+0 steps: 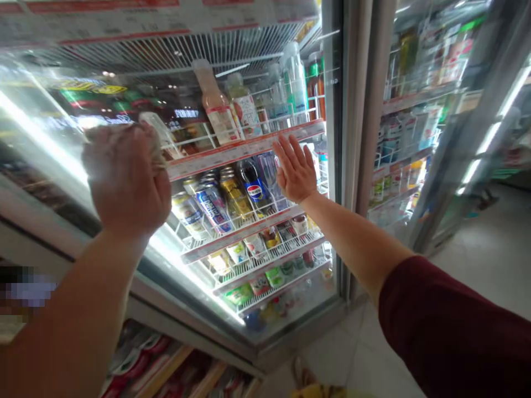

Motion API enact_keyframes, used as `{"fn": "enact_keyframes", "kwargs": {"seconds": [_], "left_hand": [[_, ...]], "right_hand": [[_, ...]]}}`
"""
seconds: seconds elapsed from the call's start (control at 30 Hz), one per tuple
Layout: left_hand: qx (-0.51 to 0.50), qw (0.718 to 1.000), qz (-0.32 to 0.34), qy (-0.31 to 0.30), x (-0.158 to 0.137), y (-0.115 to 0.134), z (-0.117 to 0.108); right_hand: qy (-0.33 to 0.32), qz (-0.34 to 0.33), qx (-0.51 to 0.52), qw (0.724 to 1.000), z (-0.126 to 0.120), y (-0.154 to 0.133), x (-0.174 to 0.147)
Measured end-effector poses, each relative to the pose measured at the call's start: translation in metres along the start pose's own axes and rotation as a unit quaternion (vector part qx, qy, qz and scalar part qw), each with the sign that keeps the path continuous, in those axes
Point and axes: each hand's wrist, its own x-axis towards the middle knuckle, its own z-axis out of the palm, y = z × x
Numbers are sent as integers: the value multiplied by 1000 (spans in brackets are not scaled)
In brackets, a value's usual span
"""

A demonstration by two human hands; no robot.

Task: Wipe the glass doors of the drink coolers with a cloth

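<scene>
Fingers spread, my right hand [295, 170] lies flat against the glass door [286, 309] of a drinks fridge, holding nothing. At the upper left, my left hand [126, 182] is raised to the same glass and smeared by motion. A pale, crumpled cloth [155, 146] shows at its fingers, partly hidden behind the hand. Through the glass, a dark bottle with a blue label [254, 188] stands just left of my right hand. A pink drink bottle [218, 108] is on the shelf above, between my two hands.
Several wire shelves with price strips [244, 146] hold cans and bottles. A metal door frame [359, 138] divides this fridge from another stocked one [409, 132] at right. Packaged goods [141, 359] lie at lower left, beside the tiled floor [365, 354].
</scene>
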Motion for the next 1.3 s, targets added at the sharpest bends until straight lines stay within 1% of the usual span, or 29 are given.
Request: {"fn": "enact_keyframes", "kwargs": {"seconds": [0.07, 0.1, 0.17, 0.2, 0.23, 0.27, 0.3, 0.37, 0.43, 0.47, 0.5, 0.53, 0.6, 0.63, 0.7, 0.73, 0.77, 0.8, 0.83, 0.9, 0.97, 1.0, 1.03, 1.1, 1.13, 1.2, 1.23, 1.27, 1.3], "left_hand": [[-12, 1000, -11, 7, -5, 20, 11], [-17, 1000, 3, -4, -11, 37, 19], [-35, 996, 75, -43, -25, 70, 35], [-47, 990, 120, -63, -29, 83, 40], [-57, 984, 153, -77, -29, 91, 43], [-64, 980, 167, -86, -26, 92, 42], [-69, 980, 160, -92, -18, 86, 40], [-66, 989, 97, -91, 6, 60, 29], [-46, 996, 21, -70, 31, 30, 21], [-30, 998, -7, -54, 39, 19, 21], [-14, 999, -28, -36, 43, 15, 22], [-3, 999, -42, -25, 41, 18, 26], [-3, 999, -36, -33, 24, 42, 36], [-16, 998, -19, -58, 11, 59, 41], [-54, 987, 69, -132, -14, 88, 45], [-66, 981, 91, -158, -22, 96, 44], [-72, 979, 91, -168, -26, 98, 40], [-75, 981, 66, -164, -25, 93, 33], [-75, 986, 20, -149, -20, 84, 26], [-73, 990, -80, -90, -5, 58, 11], [-68, 986, -145, -37, 5, 41, 4], [-65, 984, -166, -16, 5, 41, 6], [-65, 982, -180, -3, 0, 49, 12], [-85, 979, -185, -8, -19, 79, 30], [-110, 979, -168, -28, -32, 98, 41], [-150, 979, -91, -100, -54, 130, 58], [-161, 977, -61, -126, -61, 138, 62], [-161, 976, -44, -139, -63, 140, 62], [-154, 978, -41, -138, -62, 134, 60]], "right_hand": [[-6, -1, 4, 1000, 0, 1, 0], [-7, -1, 4, 1000, 0, 1, 0], [-1, -1, 1, 1000, 0, 1, 0], [3, -1, -1, 1000, 1, 1, 0], [6, 0, -3, 1000, 1, 0, 1], [8, 0, -4, 1000, 1, 0, 0], [8, -1, -3, 1000, 1, 1, 0], [5, -6, 3, 1000, 1, 2, 0], [0, -10, 11, 1000, 1, 3, 1], [-4, -10, 14, 1000, 1, 4, 1], [-7, -8, 18, 1000, 1, 5, 1], [-8, -7, 22, 1000, 1, 5, 1], [-7, -6, 34, 999, 2, 7, 1], [-5, -8, 40, 999, 2, 7, 1], [-2, -10, 47, 999, 2, 7, 1], [-2, -10, 45, 999, 2, 7, 1], [-4, -10, 42, 999, 1, 7, 1], [-6, -9, 37, 999, 1, 7, 1], [-9, -9, 32, 999, 0, 7, 2], [-15, -7, 22, 1000, -1, 7, 2], [-17, -5, 14, 1000, -1, 7, 3], [-17, -4, 12, 1000, -1, 7, 3], [-16, -3, 11, 1000, -1, 7, 3], [-14, -3, 13, 1000, 0, 6, 3], [-13, -4, 15, 1000, 0, 6, 3], [-12, -5, 22, 1000, 0, 7, 3], [-11, -6, 25, 1000, 0, 7, 3], [-10, -7, 29, 1000, 1, 7, 3], [-9, -9, 32, 999, 1, 8, 3]]}}
